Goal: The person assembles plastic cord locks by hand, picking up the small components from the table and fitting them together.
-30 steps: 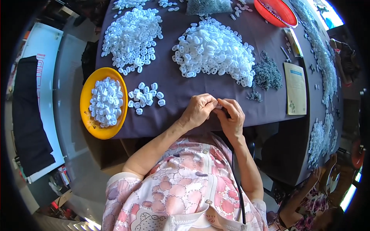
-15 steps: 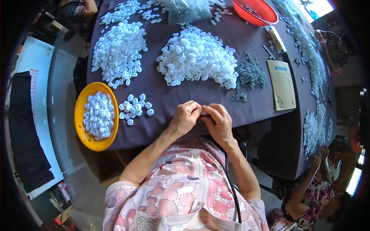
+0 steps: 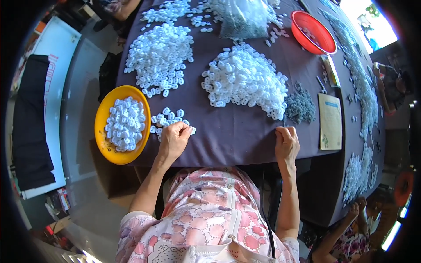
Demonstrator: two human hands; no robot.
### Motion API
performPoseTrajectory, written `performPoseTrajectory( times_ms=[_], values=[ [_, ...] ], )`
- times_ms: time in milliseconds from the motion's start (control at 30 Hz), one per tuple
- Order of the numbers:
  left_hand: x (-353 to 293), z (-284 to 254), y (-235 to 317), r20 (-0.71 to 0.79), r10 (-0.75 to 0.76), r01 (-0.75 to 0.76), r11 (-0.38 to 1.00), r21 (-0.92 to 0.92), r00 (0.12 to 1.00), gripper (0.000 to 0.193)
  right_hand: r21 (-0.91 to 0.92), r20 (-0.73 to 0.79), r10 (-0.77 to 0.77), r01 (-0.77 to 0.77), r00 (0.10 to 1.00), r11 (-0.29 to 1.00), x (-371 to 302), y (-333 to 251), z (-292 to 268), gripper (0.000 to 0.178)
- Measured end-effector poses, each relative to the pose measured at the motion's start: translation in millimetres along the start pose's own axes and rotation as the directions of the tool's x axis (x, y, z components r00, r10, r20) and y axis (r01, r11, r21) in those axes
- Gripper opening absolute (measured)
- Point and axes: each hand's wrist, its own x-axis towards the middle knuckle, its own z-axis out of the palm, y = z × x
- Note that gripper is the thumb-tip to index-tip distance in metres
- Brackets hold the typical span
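Head view only. Left hand (image 3: pixel 173 139) lowered onto small loose cluster of white, ring-like plastic pieces (image 3: pixel 169 118), fingers curled and pinched at the cluster's near edge; whether a piece is actually gripped cannot be told. Cluster lying on matte dark purple cloth of the desk (image 3: pixel 228 136), just beside round, glossy orange plastic bowl (image 3: pixel 107 144), itself part-filled with similar white pieces. Right hand (image 3: pixel 287 142) resting at the near desk edge, fingers folded in loosely, contents hidden; nearest item a low heap of small grey metallic parts (image 3: pixel 300 106), fine and tangled in texture. Large mound of white plastic pieces (image 3: pixel 244 79) between the two hands, further up the cloth; second broad mound (image 3: pixel 158 57) beyond the bowl. Round red plastic bowl (image 3: pixel 313 37) at far right. Flat tan rectangular card (image 3: pixel 330 121) beside the grey heap. Clear, crinkled plastic bag (image 3: pixel 243 19) at far edge.
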Motion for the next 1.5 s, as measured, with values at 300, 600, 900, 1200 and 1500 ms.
performPoseTrajectory(
  times_ms=[300, 600, 900, 1200, 1500],
  values=[
    [18, 6, 24, -0.164, 0.198, -0.156, 0.959, 0.238, 0.966, 0.01, -0.065, 0.02, -0.02, 0.021, 1.0, 0.998, -2, 0, 1, 0.006],
    [83, 69, 39, -0.22, 0.468, -0.411, 0.874, 0.258, 0.856, 0.025, 0.114, 0.023, -0.129, 0.126, 0.991, 0.986, -15, -19, 1, 0.009],
    [54, 91, 43, -0.163, 0.598, -0.544, 0.791, 0.281, 0.785, 0.014, 0.291, -0.034, -0.161, 0.164, 0.986, 0.943, -18, -30, 22, 0.009],
    [47, 89, 46, -0.191, 0.57, -0.522, 0.815, 0.251, 0.799, 0.014, 0.315, -0.087, -0.116, 0.138, 0.989, 0.939, -17, -28, 30, 0.011],
    [58, 107, 67, -0.047, 0.57, -0.5, 0.756, 0.423, 0.821, 0.017, 0.298, -0.081, -0.13, 0.148, 0.988, 0.943, -18, -28, 29, 0.011]
  ],
)
